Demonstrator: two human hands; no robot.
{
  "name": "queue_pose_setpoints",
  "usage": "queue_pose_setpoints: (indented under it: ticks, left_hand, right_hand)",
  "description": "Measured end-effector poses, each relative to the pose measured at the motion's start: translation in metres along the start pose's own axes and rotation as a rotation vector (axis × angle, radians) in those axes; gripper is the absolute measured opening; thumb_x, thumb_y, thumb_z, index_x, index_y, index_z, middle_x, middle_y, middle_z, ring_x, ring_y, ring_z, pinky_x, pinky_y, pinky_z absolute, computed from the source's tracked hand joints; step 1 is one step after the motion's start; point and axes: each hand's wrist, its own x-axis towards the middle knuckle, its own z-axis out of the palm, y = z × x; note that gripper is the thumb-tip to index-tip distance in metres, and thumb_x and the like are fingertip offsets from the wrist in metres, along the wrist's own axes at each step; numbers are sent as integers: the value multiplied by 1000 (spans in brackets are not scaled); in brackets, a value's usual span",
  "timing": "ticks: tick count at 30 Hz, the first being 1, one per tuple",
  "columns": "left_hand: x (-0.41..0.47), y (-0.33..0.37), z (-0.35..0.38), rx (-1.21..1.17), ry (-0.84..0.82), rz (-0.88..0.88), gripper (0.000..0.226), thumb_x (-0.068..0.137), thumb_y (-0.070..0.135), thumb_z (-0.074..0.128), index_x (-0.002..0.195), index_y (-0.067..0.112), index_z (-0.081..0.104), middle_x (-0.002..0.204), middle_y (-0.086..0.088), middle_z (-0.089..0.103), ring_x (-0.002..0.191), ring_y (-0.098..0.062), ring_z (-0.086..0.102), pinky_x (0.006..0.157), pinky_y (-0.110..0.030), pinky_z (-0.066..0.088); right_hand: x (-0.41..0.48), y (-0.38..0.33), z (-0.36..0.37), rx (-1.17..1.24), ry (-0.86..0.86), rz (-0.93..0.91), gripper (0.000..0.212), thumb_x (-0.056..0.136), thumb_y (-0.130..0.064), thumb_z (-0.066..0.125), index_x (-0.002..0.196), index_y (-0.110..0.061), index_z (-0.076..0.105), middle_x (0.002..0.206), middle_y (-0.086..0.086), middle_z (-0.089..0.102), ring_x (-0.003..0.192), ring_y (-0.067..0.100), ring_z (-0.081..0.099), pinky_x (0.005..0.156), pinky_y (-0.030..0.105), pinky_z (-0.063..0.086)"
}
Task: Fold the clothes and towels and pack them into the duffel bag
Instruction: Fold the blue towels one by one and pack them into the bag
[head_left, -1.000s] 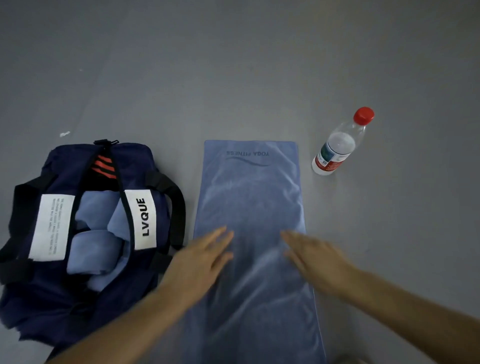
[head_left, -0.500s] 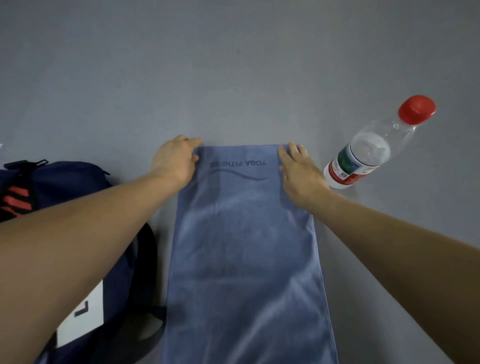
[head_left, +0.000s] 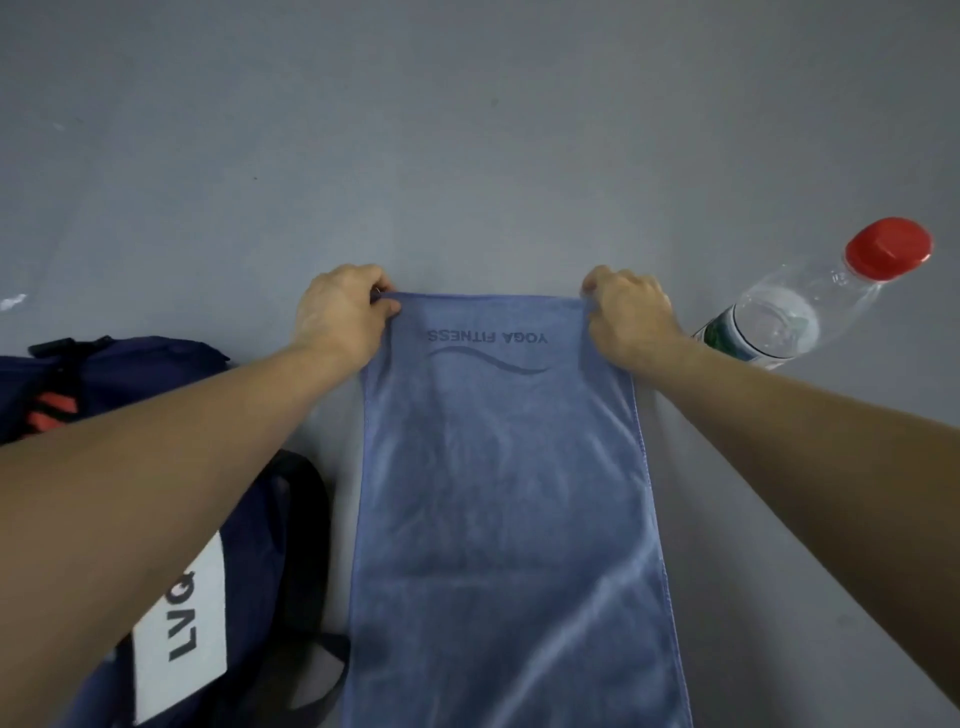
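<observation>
Plain grey floor (head_left: 467, 156), dim light

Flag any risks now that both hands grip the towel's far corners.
The bottle sits close beside the right hand; lifting that corner could tip it. The towel lies with its left edge near the duffel bag, so folding might catch a strap. If the left hand pulls unevenly, the edges may skew.

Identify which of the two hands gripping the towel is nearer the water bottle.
The right hand, on the far right corner of the towel, beside the red-capped bottle. The left hand grips the far left corner, nearer the bag.
</observation>
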Motion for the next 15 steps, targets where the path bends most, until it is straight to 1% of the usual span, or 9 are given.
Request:
queue_pose_setpoints:
  ticks: [2, 4, 6, 9, 10, 12, 14, 15]
  left_hand:
    - [-12, 0, -15, -65, 28, 11, 10, 93, 22, 66, 101, 18, 70, 104, -6, 68, 99, -27, 61, 82, -35, 47]
    - [-28, 0, -27, -126, 52, 20, 8, 95, 22, 63, 100, 19, 69, 98, 2, 67, 91, -19, 59, 78, -31, 42]
    - [-51, 0, -37, -150, 86, 40, 8, 96, 22, 62, 100, 20, 68, 93, 8, 64, 87, -13, 56, 77, -25, 38]
    - [-90, 0, -49, -196, 118, 64, 8, 96, 19, 63, 102, 18, 68, 93, 8, 65, 84, -12, 56, 76, -20, 37]
    - [-107, 1, -53, -197, 124, 70, 8, 96, 20, 63, 102, 19, 69, 94, 8, 66, 84, -12, 57, 76, -22, 38]
    - [-142, -2, -59, -211, 156, 82, 10, 96, 22, 64, 102, 21, 71, 94, 6, 69, 84, -15, 60, 76, -30, 44]
    - [-182, -2, -66, -230, 178, 100, 11, 96, 23, 63, 102, 22, 73, 90, 8, 70, 85, -16, 62, 76, -32, 46]
    - [-208, -2, -70, -232, 188, 118, 12, 97, 23, 63, 102, 22, 73, 90, 8, 71, 85, -16, 63, 75, -32, 46]
  right_hand:
    - [-8, -4, -10, -14, -10, -31, 40, 95, -3, 42, 130, -13, 58, 128, 17, 54, 121, 39, 45, 98, 44, 41]
    - [-22, -8, -19, -3, 27, -91, 39, 96, -3, 40, 126, -13, 63, 125, 17, 52, 118, 38, 45, 95, 41, 40]
    - [-45, -9, -29, 65, 101, -142, 35, 95, -2, 40, 117, -11, 66, 120, 15, 52, 114, 37, 46, 89, 39, 40]
    - [-89, -10, -41, 166, 193, -214, 28, 88, 0, 43, 103, -11, 64, 109, 11, 59, 102, 33, 52, 82, 39, 43]
    - [-109, -9, -43, 191, 215, -228, 26, 86, 0, 45, 99, -12, 62, 104, 10, 61, 96, 31, 54, 77, 38, 43]
    - [-149, -4, -44, 227, 264, -240, 19, 84, -1, 49, 93, -13, 60, 92, 5, 63, 86, 29, 55, 69, 38, 43]
    - [-190, 5, -44, 208, 273, -245, 12, 86, -4, 53, 90, -13, 58, 87, 2, 62, 82, 26, 53, 65, 38, 42]
    - [-216, 9, -46, 171, 260, -277, 10, 87, -5, 55, 90, -14, 58, 87, 2, 61, 81, 25, 52, 65, 36, 39]
